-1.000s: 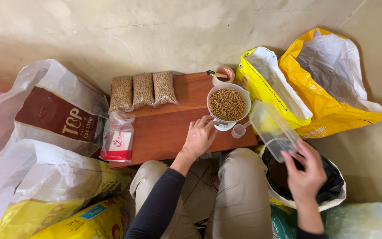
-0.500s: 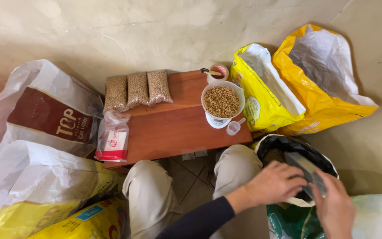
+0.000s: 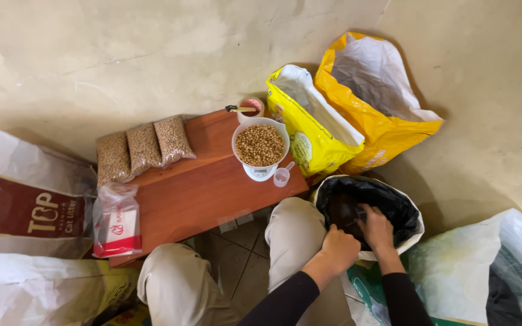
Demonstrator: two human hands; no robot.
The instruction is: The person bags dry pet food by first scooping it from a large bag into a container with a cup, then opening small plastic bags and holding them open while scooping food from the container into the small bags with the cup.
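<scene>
- At the near right of the scene, both hands reach into a black-lined sack (image 3: 367, 208) that stands on the floor beside the person's right knee.
- Left hand (image 3: 339, 249): curled at the near rim of the sack, fingers bent inward. Whether it grips the liner or something inside cannot be told.
- Right hand (image 3: 376, 228): placed just right of the left hand, lower inside the sack mouth, fingers closed around a small clear item that is too dark to identify. The two hands lie close together, nearly touching.
- Sack contents: dark; the fill is not discernible.
- Wooden tabletop (image 3: 194, 193): low, reddish-brown, left of the sack and in front of the knees.
- White kitchen scale (image 3: 260, 172): at the right end of the tabletop, carrying a white bowl of brown pellets (image 3: 260, 145).
- Small clear scoop (image 3: 282, 176): lies touching the tabletop edge, just right of the scale.
- Small round tub (image 3: 250, 107): at the far edge, behind the bowl.
- Three sealed clear packets of pellets (image 3: 143, 148): side by side at the far left corner of the tabletop.
- Clear bag with a red and white pack (image 3: 117, 224): at the near left end of the tabletop.
- Open yellow feed bag (image 3: 309, 130): on the floor just right of the tabletop, with an orange-yellow bag (image 3: 382, 130) behind it.
- Large white and brown sack (image 3: 25, 205): at the far left.
</scene>
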